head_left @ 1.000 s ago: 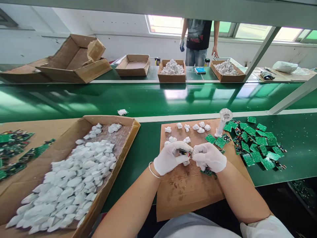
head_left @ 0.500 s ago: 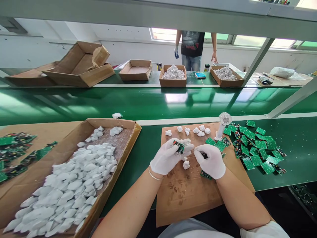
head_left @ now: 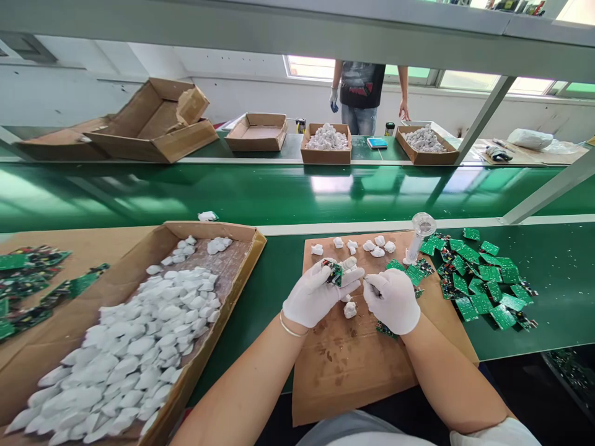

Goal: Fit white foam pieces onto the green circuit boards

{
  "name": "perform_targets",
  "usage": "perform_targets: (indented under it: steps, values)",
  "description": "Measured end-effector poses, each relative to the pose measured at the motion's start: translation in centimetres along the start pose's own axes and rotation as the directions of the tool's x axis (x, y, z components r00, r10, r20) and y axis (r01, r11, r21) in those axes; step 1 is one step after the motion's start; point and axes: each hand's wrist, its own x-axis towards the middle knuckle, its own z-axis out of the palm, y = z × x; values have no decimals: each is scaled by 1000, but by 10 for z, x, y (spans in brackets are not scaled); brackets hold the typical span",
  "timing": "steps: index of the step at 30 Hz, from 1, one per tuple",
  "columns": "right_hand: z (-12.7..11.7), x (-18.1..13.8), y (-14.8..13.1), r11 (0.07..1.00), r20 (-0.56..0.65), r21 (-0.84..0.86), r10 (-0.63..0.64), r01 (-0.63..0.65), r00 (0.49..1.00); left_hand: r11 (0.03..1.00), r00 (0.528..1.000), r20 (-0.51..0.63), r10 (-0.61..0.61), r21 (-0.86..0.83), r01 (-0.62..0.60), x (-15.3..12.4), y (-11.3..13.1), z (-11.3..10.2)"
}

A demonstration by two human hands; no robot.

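Note:
My left hand (head_left: 312, 293), in a white glove, grips a small green circuit board (head_left: 333, 272) with dark components on its face. My right hand (head_left: 393, 300), gloved as well, is closed in a pinch close to the left fingertips. Something small and dark shows between its fingers, mostly hidden by the glove. Below the hands a white lump (head_left: 350, 310) lies on the brown cardboard sheet (head_left: 344, 384). Another circuit board (head_left: 385, 329) lies partly under my right hand.
Several green boards (head_left: 488, 271) are heaped at the right beside a clear plastic handheld fan (head_left: 422, 230). A cardboard box (head_left: 251, 248) of white packets (head_left: 144, 347) stands left. Beyond the green conveyor (head_left: 260, 192), a person (head_left: 362, 93) stands behind more boxes.
The board in my left hand has turned and tilted slightly. My right hand has rolled a little and shifted slightly left. The white-wrapped piece on the conveyor has moved left.

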Motion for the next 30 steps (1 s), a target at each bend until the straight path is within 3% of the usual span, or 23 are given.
perform_targets:
  steps: [3,6,8,9,11,13,17,22,26,30]
  values:
    - [-9,1,-5,934,149,272,196,-231,969,994,998,-27,60,96,-57,1,-1,0]
    - [-20,3,-12,623,451,544,348,-562,822,944,985,-12,169,288,-159,2,-3,-4]
    - [-27,5,-16,439,570,605,343,-664,746,880,974,56,220,420,-223,2,-6,-8]
    - [-29,6,-17,399,596,617,324,-678,734,845,967,100,234,471,-253,2,-7,-11]
    - [-32,8,-19,402,604,634,277,-661,747,789,953,177,247,535,-303,2,-8,-14]
    - [-33,8,-20,471,575,639,234,-609,784,752,940,227,256,564,-341,2,-9,-15]
    - [-33,8,-18,588,505,630,188,-508,843,739,942,241,234,585,-334,1,-9,-10]
    - [-36,9,-18,644,437,629,171,-436,883,904,994,113,-3,425,-46,-1,-7,-6]
    - [-37,9,-20,643,434,646,133,-411,891,952,961,176,-215,259,166,-2,-10,-6]
    - [-35,7,-21,619,484,650,110,-441,868,941,939,194,-285,244,235,-1,-16,-6]
